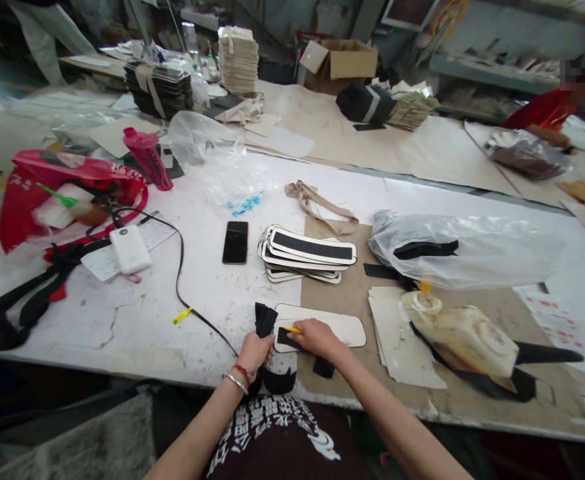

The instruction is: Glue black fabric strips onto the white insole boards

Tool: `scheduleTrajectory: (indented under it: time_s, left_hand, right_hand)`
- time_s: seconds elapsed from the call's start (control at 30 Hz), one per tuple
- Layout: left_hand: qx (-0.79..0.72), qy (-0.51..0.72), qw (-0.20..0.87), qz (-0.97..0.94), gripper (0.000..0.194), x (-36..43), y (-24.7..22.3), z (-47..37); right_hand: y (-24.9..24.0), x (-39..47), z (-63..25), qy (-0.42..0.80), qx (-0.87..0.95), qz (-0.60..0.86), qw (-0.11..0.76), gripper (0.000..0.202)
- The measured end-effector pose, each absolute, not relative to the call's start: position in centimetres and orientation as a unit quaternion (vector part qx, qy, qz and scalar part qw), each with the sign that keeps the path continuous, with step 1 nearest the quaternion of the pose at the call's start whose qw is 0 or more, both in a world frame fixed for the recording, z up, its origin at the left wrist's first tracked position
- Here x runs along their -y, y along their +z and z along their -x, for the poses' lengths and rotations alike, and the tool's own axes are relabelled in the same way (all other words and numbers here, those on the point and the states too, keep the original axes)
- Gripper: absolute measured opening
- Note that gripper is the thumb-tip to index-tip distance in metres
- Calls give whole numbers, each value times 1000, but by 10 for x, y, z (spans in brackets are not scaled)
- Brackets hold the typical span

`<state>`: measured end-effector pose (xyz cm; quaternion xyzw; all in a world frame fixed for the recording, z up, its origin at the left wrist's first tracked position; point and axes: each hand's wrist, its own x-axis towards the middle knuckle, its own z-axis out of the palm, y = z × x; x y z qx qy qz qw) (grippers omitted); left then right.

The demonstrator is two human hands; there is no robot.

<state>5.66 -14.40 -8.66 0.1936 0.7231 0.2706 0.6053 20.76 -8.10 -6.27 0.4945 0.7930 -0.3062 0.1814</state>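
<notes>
Your left hand point(255, 351) is closed around a bunch of black strips point(264, 320) at the near edge of the bench point(212, 293), with more black material hanging below it over the edge. Your right hand point(316, 338) is pinched on a small yellow tool point(293, 330), its tip resting on a black strip point(287, 337) that lies on the left end of a pale rounded card point(332, 327). That card lies flat just in front of you, half on the white bench top and half on a brown board point(357, 293).

Just beyond the card sits a stack of similar cards point(307, 253), the top one carrying a long black strip down its middle. A dark phone point(235, 242) lies to the left of the stack, and a white power bank point(130, 249) with a black cable point(180, 267) sits further left, near a red bag point(67, 187). To your right, a glue pot point(460, 337) with a yellow-handled brush point(425, 288) rests on loose paper sheets point(397, 333), and a clear plastic bag point(467, 250) lies behind it. Another person's red sleeve point(542, 110) shows at the far right.
</notes>
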Motion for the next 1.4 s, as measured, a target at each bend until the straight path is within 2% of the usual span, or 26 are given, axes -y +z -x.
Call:
scheduleTrajectory:
  time_s: [0.27,0.47,0.9,1.03,1.23,1.4]
  left_hand:
    - [-731,252,607,-184,32,138,-92,-58]
    - [-739,242,602,-184,29,135,-99,-61]
    - [-777,191,549,-240,35,132,-113,-64]
    - [-783,176,534,-267,37,134,-117,-62]
    - [-773,177,541,-281,38,135,-117,-59]
    - [-769,170,545,-288,42,134,-113,-59]
  right_hand:
    - [-68,71,-201,-261,-812,-468,232,31]
    - [-65,66,-195,-259,-819,-454,235,33]
    - [-60,63,-187,-279,-798,-478,237,32]
    - [-48,71,-218,-273,-781,-508,239,31]
    - [-43,88,-318,-321,-710,-601,179,24]
    - [-63,96,-341,-287,-633,-712,102,26]
